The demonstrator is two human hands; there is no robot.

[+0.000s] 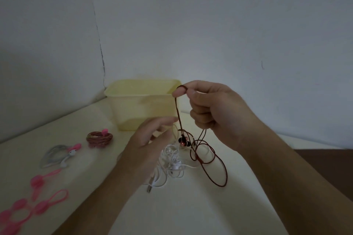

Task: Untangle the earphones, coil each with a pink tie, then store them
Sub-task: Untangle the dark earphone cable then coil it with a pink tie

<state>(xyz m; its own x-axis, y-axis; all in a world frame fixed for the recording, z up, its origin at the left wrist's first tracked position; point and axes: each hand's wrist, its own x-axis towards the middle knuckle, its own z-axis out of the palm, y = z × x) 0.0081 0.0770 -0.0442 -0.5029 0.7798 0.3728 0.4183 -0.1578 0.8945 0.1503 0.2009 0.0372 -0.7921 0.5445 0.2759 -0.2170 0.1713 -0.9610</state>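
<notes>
My right hand [214, 108] pinches the dark red earphone cord [212, 160] between thumb and forefinger and holds it up above the table. The cord hangs down in loose loops, its buds dangling near the white earphones [172, 166], which lie in a tangled heap below. My left hand [150, 139] hovers with straight, blurred fingers just left of the hanging cord and holds nothing. A brownish coiled earphone [99, 138] with a pink tie and a grey-white coiled earphone [57, 155] with a pink tie lie to the left.
A pale yellow plastic box [133, 99] stands open behind my hands against the wall. Several loose pink ties [38, 196] lie at the front left of the cream table [191, 212]. The table's right edge shows dark brown.
</notes>
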